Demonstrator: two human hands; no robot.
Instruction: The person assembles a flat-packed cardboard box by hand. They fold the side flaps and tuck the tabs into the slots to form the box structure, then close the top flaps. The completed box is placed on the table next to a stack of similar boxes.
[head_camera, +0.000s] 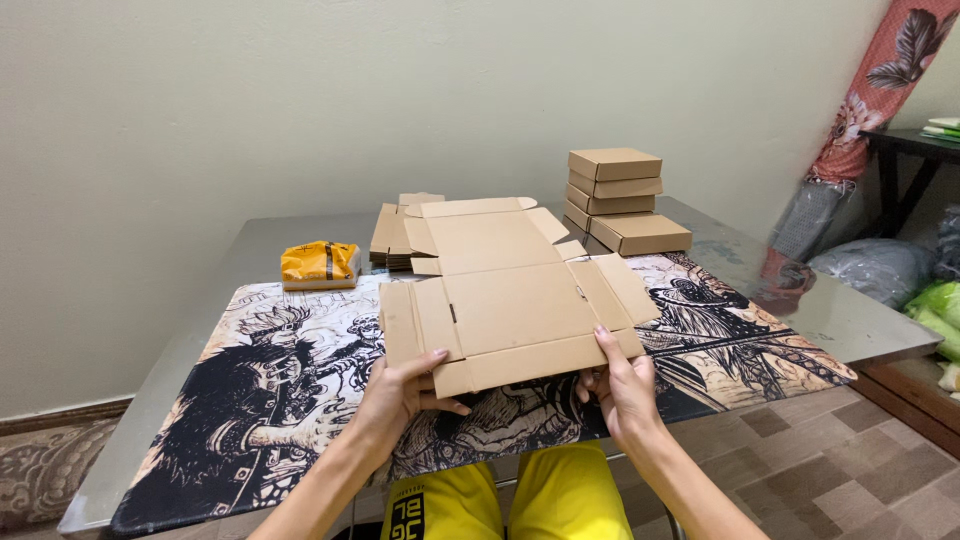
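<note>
A flat, unfolded brown cardboard box blank (510, 290) is held up over the near edge of the table. My left hand (400, 392) grips its near left corner, thumb on top. My right hand (618, 385) grips the near right edge, thumb on top as well. The blank's flaps spread out to both sides and away from me. It hovers above a black-and-white illustrated mat (280, 380).
A pile of flat box blanks (392, 235) lies behind the held one. Several folded brown boxes (615, 190) are stacked at the back right. A yellow packet (320, 263) sits at the back left. The metal table (860, 330) ends at the right; bags lie beyond.
</note>
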